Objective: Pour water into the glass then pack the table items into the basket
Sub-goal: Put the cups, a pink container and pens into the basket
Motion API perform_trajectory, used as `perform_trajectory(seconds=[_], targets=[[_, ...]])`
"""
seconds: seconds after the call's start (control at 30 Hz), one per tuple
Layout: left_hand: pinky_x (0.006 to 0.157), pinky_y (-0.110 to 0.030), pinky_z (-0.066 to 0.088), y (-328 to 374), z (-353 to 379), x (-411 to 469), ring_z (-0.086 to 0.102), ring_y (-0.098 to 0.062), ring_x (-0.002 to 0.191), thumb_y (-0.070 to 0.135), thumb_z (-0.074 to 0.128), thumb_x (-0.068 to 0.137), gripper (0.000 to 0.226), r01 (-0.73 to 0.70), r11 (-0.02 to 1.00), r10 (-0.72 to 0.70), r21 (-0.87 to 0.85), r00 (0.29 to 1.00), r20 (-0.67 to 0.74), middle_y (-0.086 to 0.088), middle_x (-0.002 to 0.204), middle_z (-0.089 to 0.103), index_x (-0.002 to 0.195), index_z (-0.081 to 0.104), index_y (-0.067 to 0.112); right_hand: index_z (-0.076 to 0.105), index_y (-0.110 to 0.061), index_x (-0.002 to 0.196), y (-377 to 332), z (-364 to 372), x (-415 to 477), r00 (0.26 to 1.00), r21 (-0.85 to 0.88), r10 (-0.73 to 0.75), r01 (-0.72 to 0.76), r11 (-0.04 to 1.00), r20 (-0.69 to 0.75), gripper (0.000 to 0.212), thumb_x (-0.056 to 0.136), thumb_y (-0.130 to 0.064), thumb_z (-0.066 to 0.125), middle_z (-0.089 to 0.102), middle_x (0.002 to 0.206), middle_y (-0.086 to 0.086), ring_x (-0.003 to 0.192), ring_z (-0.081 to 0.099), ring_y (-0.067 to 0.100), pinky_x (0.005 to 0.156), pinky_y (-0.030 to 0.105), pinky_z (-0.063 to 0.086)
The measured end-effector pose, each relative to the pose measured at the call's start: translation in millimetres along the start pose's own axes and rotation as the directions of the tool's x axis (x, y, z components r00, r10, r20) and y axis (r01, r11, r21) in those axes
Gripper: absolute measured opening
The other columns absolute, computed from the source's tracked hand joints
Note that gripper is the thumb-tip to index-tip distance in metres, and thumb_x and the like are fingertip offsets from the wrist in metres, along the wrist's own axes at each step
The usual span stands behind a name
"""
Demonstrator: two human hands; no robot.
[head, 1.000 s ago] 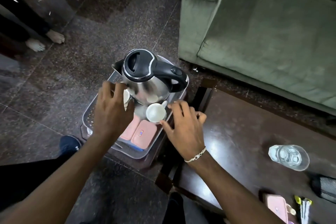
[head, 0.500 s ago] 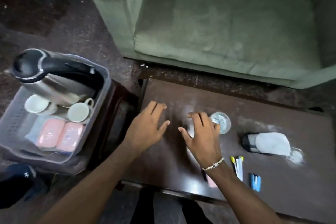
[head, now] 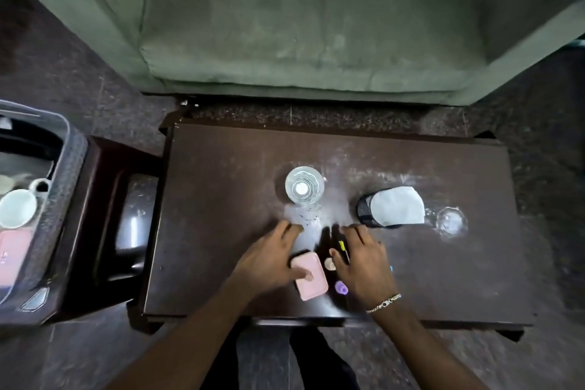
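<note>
A clear glass (head: pixel 304 184) holding water stands upright on the dark wooden table (head: pixel 221 193). Nearer me lies a pink box (head: pixel 313 282). My left hand (head: pixel 270 261) hovers flat beside it, fingers spread, the thumb resting across the box's top. My right hand (head: pixel 364 264) is spread flat over thin sachets, with a yellow one (head: pixel 342 245) showing by the fingers. Between my hands lie a small beige piece (head: pixel 330 264) and a purple piece (head: pixel 341 287). The grey basket (head: pixel 65 149) sits on a stool at the left and holds a white cup (head: pixel 17 208) and pink boxes.
A black mesh holder with white cloth (head: pixel 392 210) lies on its side right of the glass, with a clear glass object (head: pixel 451 221) beyond it. A blue sachet edge (head: pixel 391 268) peeks out by my right hand. A green sofa (head: pixel 300 25) stands behind the table.
My view swung from the basket to the table. Both hands left the basket, crossed to the table, then drew back from the glass to the pink box and sachets.
</note>
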State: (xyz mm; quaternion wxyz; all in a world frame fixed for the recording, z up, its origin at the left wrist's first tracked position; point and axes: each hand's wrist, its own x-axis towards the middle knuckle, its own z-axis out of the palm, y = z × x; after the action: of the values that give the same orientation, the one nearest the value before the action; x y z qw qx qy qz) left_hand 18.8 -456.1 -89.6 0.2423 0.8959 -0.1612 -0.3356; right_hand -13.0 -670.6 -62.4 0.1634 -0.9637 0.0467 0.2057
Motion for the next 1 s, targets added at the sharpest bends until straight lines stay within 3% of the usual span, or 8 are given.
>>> perform_trajectory(seconds=[0.1, 0.23, 0.4, 0.57, 0.77, 1.0], targets=[[0.096, -0.048, 0.056, 6.1, 36.3, -3.4, 0.053, -0.029, 0.128, 0.068, 0.082, 0.061, 0.111, 0.011, 0.998, -0.014, 0.054, 0.999, 0.045, 0.005, 0.145, 0.027, 0.149, 0.025, 0.031, 0.056, -0.013, 0.134, 13.3, 10.2, -6.0, 0.995, -0.038, 0.081, -0.079, 0.996, 0.056, 0.047, 0.092, -0.032, 0.063, 0.056, 0.125, 0.009, 0.112, 0.058, 0.034, 0.092, 0.046, 0.047], [0.093, -0.047, 0.055, 16.2, 73.1, -7.0, 0.047, -0.027, 0.122, 0.072, 0.081, 0.053, 0.125, 0.034, 0.987, -0.040, 0.158, 0.999, 0.036, 0.002, 0.145, 0.028, 0.152, 0.017, 0.029, 0.046, -0.015, 0.143, 23.0, 20.2, -6.8, 0.978, -0.017, 0.162, -0.161, 0.987, 0.130, 0.056, 0.092, -0.032, 0.061, 0.051, 0.132, 0.009, 0.117, 0.056, 0.033, 0.094, 0.044, 0.048], [0.091, -0.046, 0.056, 17.2, 87.4, -2.0, 0.049, -0.028, 0.116, 0.061, 0.079, 0.061, 0.114, 0.029, 0.978, -0.017, 0.205, 0.998, -0.060, -0.001, 0.140, 0.032, 0.151, 0.022, 0.022, 0.050, -0.018, 0.135, 25.3, 26.0, 0.9, 0.969, 0.008, 0.204, -0.207, 0.978, 0.137, 0.045, 0.090, -0.019, 0.059, 0.056, 0.124, 0.011, 0.109, 0.062, 0.037, 0.085, 0.045, 0.051], [0.106, -0.043, 0.049, 0.8, 76.3, -9.1, 0.046, -0.026, 0.117, 0.054, 0.075, 0.072, 0.107, -0.058, 0.991, 0.069, 0.124, 0.994, -0.089, 0.000, 0.147, 0.030, 0.157, 0.020, 0.019, 0.055, -0.012, 0.128, 21.9, 26.2, -1.8, 0.973, 0.042, 0.216, -0.220, 0.975, 0.086, 0.038, 0.090, -0.010, 0.056, 0.060, 0.119, 0.014, 0.105, 0.063, 0.041, 0.079, 0.046, 0.049], [0.119, -0.034, 0.036, -42.0, 13.1, -47.2, 0.043, -0.021, 0.135, 0.045, 0.082, 0.074, 0.110, -0.125, 0.991, 0.116, -0.044, 0.980, -0.163, 0.009, 0.156, 0.027, 0.161, 0.017, 0.026, 0.056, -0.012, 0.130, -26.7, 2.8, -16.8, 0.994, 0.090, 0.108, -0.105, 0.990, -0.029, 0.044, 0.087, -0.012, 0.067, 0.061, 0.120, 0.013, 0.098, 0.064, 0.042, 0.074, 0.043, 0.049], [0.124, -0.032, 0.029, -123.0, -88.8, -131.7, 0.036, -0.021, 0.148, 0.042, 0.081, 0.078, 0.109, -0.128, 0.991, 0.117, -0.030, 0.963, -0.245, 0.005, 0.166, 0.022, 0.164, 0.014, 0.030, 0.062, -0.013, 0.122, -171.4, -11.9, -17.6, 0.981, 0.257, -0.103, 0.143, 0.956, -0.164, 0.044, 0.080, -0.008, 0.075, 0.067, 0.110, 0.007, 0.097, 0.066, 0.034, 0.076, 0.038, 0.050]])
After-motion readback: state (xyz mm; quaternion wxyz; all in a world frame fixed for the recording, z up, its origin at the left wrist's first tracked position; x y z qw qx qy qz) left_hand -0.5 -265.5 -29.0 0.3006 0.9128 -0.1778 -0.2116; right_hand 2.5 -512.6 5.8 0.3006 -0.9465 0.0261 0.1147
